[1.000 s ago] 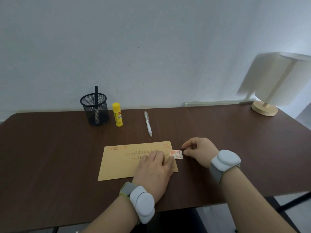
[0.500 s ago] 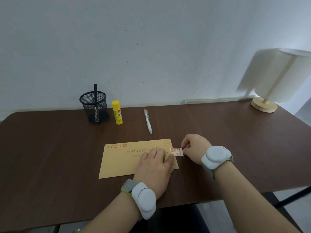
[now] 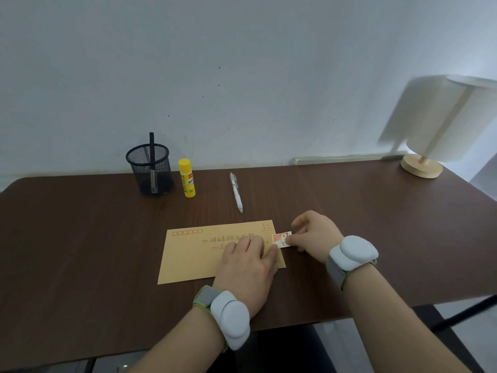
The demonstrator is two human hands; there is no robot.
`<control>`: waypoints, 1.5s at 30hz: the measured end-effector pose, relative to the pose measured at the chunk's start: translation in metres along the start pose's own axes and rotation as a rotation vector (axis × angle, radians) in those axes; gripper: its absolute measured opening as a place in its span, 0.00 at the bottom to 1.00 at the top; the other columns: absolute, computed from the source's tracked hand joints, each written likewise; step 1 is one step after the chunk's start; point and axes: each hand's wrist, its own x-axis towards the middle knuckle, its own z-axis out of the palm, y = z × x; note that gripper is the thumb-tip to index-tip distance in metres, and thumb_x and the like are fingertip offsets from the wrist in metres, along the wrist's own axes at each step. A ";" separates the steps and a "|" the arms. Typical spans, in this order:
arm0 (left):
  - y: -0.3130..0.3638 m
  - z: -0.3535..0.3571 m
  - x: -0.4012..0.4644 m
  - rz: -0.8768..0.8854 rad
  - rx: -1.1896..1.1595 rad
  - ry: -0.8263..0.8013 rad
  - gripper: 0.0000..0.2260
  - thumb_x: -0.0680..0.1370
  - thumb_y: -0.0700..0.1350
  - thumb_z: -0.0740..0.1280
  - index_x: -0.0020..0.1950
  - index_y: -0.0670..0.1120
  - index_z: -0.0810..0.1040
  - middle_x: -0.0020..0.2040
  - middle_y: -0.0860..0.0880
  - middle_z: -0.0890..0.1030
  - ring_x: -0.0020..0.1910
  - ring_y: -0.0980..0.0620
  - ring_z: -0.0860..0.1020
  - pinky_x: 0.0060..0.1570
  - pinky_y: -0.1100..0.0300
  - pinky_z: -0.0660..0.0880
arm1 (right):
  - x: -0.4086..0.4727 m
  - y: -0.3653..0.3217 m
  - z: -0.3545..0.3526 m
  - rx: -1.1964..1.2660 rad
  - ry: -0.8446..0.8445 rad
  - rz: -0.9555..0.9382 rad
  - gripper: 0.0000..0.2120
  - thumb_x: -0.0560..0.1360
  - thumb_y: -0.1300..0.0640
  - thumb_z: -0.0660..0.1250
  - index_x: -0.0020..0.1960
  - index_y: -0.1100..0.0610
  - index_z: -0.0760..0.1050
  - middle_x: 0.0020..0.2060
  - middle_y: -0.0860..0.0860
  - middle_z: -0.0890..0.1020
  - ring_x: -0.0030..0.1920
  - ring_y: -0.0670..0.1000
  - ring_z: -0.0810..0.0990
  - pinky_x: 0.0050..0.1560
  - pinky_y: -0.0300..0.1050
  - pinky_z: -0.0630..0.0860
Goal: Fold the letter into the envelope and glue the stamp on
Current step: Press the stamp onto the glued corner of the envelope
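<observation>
Brown envelope (image 3: pixel 199 254) lies flat on dark wooden table (image 3: pixel 80 238), address side up, near front edge; left hand (image 3: pixel 248 267) rests palm-down on its right half, fingers straight & close together, pressing it flat; right hand (image 3: pixel 313 236) sits just right of envelope, thumb & forefinger pinching right end of the stamp (image 3: pixel 280 239), other fingers curled in; stamp is orange/white, overlapping envelope's right edge below the printed stamp box at top-right corner; can't tell if stamp touches paper or is lifted. Behind: white pen (image 3: pixel 236 192) lying on table; yellow glue stick (image 3: pixel 187 177) upright, cap on, beside black mesh pen cup (image 3: pixel 150 172); lamp (image 3: pixel 441 125) far right.
</observation>
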 end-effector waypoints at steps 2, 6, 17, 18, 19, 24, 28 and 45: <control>0.000 0.000 0.000 -0.002 0.004 0.009 0.19 0.81 0.53 0.53 0.71 0.51 0.67 0.51 0.47 0.71 0.50 0.46 0.69 0.47 0.51 0.68 | -0.001 0.000 -0.001 0.071 -0.005 0.051 0.08 0.69 0.58 0.74 0.44 0.52 0.75 0.36 0.48 0.84 0.30 0.46 0.81 0.34 0.38 0.75; 0.001 -0.002 -0.001 -0.002 0.018 0.023 0.19 0.81 0.53 0.54 0.70 0.51 0.69 0.49 0.47 0.72 0.48 0.46 0.71 0.46 0.51 0.69 | -0.005 0.000 -0.005 0.226 -0.045 0.132 0.02 0.71 0.59 0.73 0.40 0.55 0.81 0.32 0.50 0.85 0.28 0.46 0.79 0.26 0.35 0.71; -0.001 -0.003 -0.006 -0.046 -0.098 0.003 0.21 0.81 0.51 0.55 0.72 0.46 0.67 0.53 0.48 0.74 0.52 0.47 0.70 0.51 0.52 0.70 | -0.005 0.004 -0.002 0.246 -0.004 0.152 0.04 0.74 0.59 0.70 0.40 0.55 0.79 0.34 0.51 0.84 0.25 0.46 0.76 0.25 0.37 0.70; -0.003 -0.004 -0.006 -0.052 -0.143 0.028 0.20 0.81 0.50 0.56 0.71 0.46 0.68 0.53 0.48 0.74 0.52 0.48 0.71 0.52 0.53 0.70 | -0.004 0.005 -0.002 0.239 0.007 0.144 0.04 0.74 0.59 0.70 0.40 0.55 0.79 0.34 0.50 0.84 0.25 0.46 0.76 0.25 0.37 0.71; -0.004 -0.006 -0.007 -0.057 -0.193 0.055 0.18 0.80 0.49 0.58 0.70 0.46 0.71 0.52 0.48 0.75 0.51 0.48 0.71 0.51 0.53 0.71 | -0.004 0.006 -0.002 0.243 0.017 0.135 0.04 0.74 0.58 0.70 0.40 0.55 0.79 0.33 0.50 0.84 0.25 0.45 0.76 0.25 0.37 0.71; -0.017 -0.014 -0.003 -0.136 -0.315 0.229 0.11 0.76 0.44 0.67 0.58 0.44 0.81 0.47 0.48 0.79 0.47 0.48 0.76 0.45 0.55 0.75 | 0.006 0.005 -0.001 0.379 0.022 0.129 0.04 0.76 0.60 0.68 0.42 0.55 0.79 0.33 0.51 0.83 0.25 0.44 0.76 0.25 0.36 0.71; -0.026 -0.009 0.006 -0.251 -0.274 0.093 0.18 0.80 0.53 0.58 0.66 0.48 0.73 0.68 0.51 0.71 0.67 0.51 0.66 0.65 0.59 0.63 | 0.013 -0.006 0.005 0.542 -0.008 0.185 0.04 0.77 0.61 0.66 0.45 0.58 0.78 0.34 0.53 0.83 0.25 0.46 0.76 0.24 0.37 0.71; -0.028 0.012 0.011 -0.285 -0.170 -0.125 0.31 0.80 0.60 0.48 0.78 0.43 0.47 0.79 0.46 0.46 0.77 0.50 0.43 0.72 0.57 0.38 | 0.033 -0.024 0.017 0.490 -0.206 0.324 0.07 0.75 0.61 0.68 0.48 0.65 0.78 0.21 0.51 0.74 0.16 0.46 0.66 0.15 0.33 0.60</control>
